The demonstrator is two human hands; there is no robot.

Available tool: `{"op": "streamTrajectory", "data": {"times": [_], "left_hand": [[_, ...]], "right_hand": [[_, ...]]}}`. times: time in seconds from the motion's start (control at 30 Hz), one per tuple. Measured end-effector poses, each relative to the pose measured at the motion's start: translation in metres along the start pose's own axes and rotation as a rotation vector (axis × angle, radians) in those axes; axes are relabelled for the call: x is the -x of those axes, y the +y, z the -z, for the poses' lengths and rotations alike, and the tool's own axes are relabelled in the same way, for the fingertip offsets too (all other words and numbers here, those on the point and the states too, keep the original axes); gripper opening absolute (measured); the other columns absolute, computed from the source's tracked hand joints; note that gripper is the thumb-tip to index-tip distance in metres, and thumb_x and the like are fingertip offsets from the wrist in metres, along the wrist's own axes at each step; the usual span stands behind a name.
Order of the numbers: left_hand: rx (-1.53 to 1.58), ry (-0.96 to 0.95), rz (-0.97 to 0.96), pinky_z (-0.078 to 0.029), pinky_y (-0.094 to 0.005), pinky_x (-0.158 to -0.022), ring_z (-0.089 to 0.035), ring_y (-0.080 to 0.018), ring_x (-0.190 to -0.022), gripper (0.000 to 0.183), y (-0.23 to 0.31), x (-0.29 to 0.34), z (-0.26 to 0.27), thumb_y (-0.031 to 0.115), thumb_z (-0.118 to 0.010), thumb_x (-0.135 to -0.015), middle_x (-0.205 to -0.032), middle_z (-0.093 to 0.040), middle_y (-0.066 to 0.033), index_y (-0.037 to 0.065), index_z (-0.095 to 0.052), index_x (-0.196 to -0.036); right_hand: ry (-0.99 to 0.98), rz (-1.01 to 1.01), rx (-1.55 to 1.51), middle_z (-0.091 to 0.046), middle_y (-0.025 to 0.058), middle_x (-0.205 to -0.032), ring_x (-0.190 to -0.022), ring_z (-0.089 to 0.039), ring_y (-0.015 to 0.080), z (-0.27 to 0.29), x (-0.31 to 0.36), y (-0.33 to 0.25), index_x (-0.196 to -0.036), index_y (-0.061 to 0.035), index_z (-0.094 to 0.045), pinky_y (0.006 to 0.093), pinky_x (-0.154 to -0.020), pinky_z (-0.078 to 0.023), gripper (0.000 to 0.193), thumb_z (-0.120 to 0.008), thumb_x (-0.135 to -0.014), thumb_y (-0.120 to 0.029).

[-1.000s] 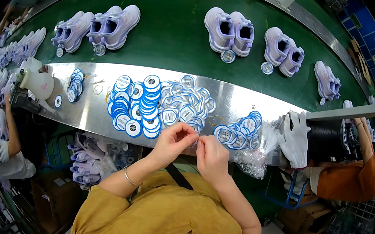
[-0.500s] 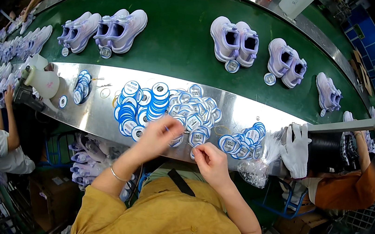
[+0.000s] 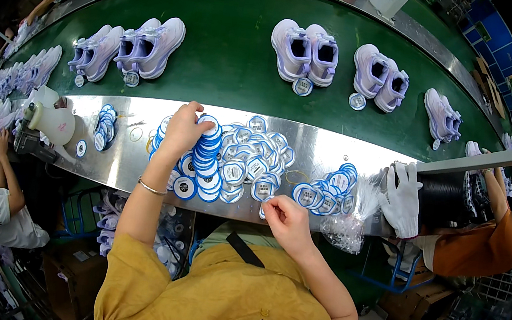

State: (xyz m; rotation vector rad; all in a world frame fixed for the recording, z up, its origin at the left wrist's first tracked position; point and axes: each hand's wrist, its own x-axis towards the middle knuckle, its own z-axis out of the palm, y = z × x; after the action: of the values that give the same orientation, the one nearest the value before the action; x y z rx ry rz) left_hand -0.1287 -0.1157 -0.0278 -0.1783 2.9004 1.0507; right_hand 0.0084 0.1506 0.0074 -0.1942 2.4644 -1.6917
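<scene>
Head cam: L hand (image 3: 182,128) now farther L, at tag pile (image 3: 206,161), thumb/fingers apart; R hand (image 3: 288,219) still w/ pinched tag (image 3: 262,212)

A shiny metal bench (image 3: 107,170), streaked with white glare, runs along a wide green surface (image 3: 231,48) with a metal ledge (image 3: 420,49) beyond. Blue panels (image 3: 502,53) stand at upper right. Below are green floor (image 3: 367,295), a blue tubular frame (image 3: 395,288) and a brown carton (image 3: 72,278).

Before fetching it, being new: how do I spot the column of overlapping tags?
Over the metal ledge by the green belt, find the wearer's left hand. To its right runs the tag column, lined up unlike the jumbled heap beyond.
</scene>
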Motion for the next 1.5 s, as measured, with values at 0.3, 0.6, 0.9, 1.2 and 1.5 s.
{"op": "streamTrajectory", "data": {"times": [0.3, 0.6, 0.9, 1.2, 1.5], "left_hand": [[0.384, -0.06, 0.134, -0.044, -0.0276, -0.05, -0.055, -0.0125, -0.055, 0.024, -0.023, 0.011, 0.01, 0.017, -0.069, -0.081, -0.063, -0.059, -0.0061, -0.007, -0.065, -0.08], [0.233, 0.005, 0.14, -0.047, -0.0251, -0.049, -0.061, -0.0136, -0.052, 0.027, -0.01, 0.038, 0.022, 0.014, -0.067, -0.082, -0.071, -0.067, -0.0119, -0.004, -0.069, -0.102], [0.251, -0.034, 0.252, -0.043, -0.0209, -0.045, -0.057, -0.0078, -0.054, 0.041, -0.008, 0.052, 0.028, 0.009, -0.065, -0.082, -0.077, -0.066, -0.0078, -0.005, -0.059, -0.12], [0.513, 0.056, 0.224, -0.044, -0.0192, -0.046, -0.06, -0.0099, -0.063, 0.055, -0.007, 0.072, 0.032, 0.0, -0.062, -0.085, -0.108, -0.062, -0.0141, -0.001, -0.043, -0.137], [1.184, -0.313, 0.05, -0.056, -0.0223, -0.056, -0.063, -0.0114, -0.077, 0.019, 0.114, 0.11, -0.062, 0.0, -0.063, -0.085, -0.092, -0.065, -0.0079, -0.001, -0.06, -0.104]], "right_hand": [[-0.003, 0.016, 0.017, -0.059, 0.0075, -0.069, -0.054, -0.053, 0.0136, 0.003, -0.001, 0.0, -0.083, 0.0011, -0.061, 0.0267, -0.05, -0.041, 0.008, -0.064, -0.085, -0.006], [-0.002, 0.011, 0.024, -0.058, 0.0084, -0.07, -0.054, -0.053, 0.015, 0.004, 0.002, -0.002, -0.082, 0.0015, -0.061, 0.0275, -0.051, -0.04, 0.009, -0.064, -0.085, -0.006], [0.05, 0.051, 0.02, -0.059, 0.0111, -0.072, -0.057, -0.057, 0.0209, 0.003, 0.004, 0.006, -0.083, 0.0002, -0.061, 0.0307, -0.052, -0.043, 0.008, -0.064, -0.084, -0.007], [0.11, 0.073, 0.0, -0.059, 0.0128, -0.071, -0.06, -0.057, 0.0301, 0.013, 0.006, 0.007, -0.079, -0.0025, -0.059, 0.0368, -0.055, -0.044, 0.01, -0.063, -0.083, -0.01], [0.494, 0.166, 0.041, -0.055, 0.0079, -0.067, -0.052, -0.051, 0.0161, 0.043, 0.017, 0.001, -0.081, -0.0004, -0.061, 0.0274, -0.047, -0.038, 0.005, -0.065, -0.082, -0.002]]}}
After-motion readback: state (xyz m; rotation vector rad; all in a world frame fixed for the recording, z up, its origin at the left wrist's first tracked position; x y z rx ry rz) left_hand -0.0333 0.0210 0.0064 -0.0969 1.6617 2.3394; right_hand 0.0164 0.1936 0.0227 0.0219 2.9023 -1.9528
